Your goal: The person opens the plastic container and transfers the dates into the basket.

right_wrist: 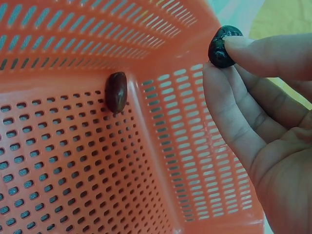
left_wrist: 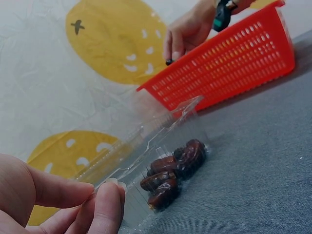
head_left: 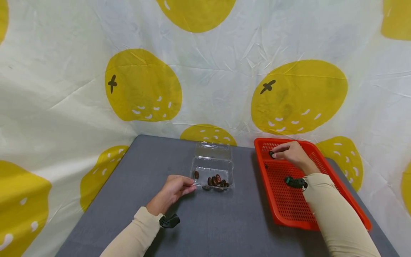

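R hand (head_left: 294,154) pinching 1 dark date (right_wrist: 223,51) over far-L part of red basket (head_left: 285,203); 2nd date (right_wrist: 116,92) on basket floor nr wall. L of basket: L hand (head_left: 174,187) pinching near-L edge of open clear box (head_left: 210,164) w/ several dates (head_left: 218,179)

You're at a grey table (head_left: 224,221) closed in at the back and sides by white cloth (head_left: 218,89) printed with big yellow fruits (head_left: 143,85). It looks like a screened-off recording corner; whether in a home or a workshop, you can't tell.
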`<state>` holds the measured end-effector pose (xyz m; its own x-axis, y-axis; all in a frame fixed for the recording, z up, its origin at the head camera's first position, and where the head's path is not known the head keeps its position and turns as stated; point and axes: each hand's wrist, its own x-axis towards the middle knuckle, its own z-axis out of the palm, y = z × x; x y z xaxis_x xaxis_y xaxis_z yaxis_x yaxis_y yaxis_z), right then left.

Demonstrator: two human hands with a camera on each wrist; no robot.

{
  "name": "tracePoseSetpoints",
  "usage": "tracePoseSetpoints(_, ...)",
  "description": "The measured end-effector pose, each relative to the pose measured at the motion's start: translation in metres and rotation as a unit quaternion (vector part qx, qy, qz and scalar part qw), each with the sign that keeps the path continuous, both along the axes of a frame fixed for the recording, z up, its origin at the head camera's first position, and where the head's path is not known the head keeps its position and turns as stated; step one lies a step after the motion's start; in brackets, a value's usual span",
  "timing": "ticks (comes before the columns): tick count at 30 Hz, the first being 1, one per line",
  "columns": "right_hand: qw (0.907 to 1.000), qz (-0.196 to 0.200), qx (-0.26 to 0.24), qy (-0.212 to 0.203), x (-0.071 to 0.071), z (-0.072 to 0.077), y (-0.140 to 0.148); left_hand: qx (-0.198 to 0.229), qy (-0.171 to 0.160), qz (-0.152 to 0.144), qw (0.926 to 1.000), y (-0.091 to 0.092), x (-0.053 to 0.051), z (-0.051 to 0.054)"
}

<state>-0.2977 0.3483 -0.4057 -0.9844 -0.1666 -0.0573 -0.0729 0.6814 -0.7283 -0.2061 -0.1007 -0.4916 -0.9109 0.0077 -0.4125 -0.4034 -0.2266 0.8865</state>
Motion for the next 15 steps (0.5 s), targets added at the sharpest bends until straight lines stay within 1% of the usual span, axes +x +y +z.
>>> tracePoseSetpoints(8, 0.9997, -0.013, 0.013, -0.015, -0.003, -0.007, 0.007, 0.001, 0.001, -0.001, 1.0, 0.0, -0.001, 0.001)
tracePoseSetpoints(15, 0.9996, -0.019, 0.01, -0.02, -0.004, -0.017, 0.013, -0.001, -0.002, -0.004, 1.0, 0.001, 0.0, 0.0)
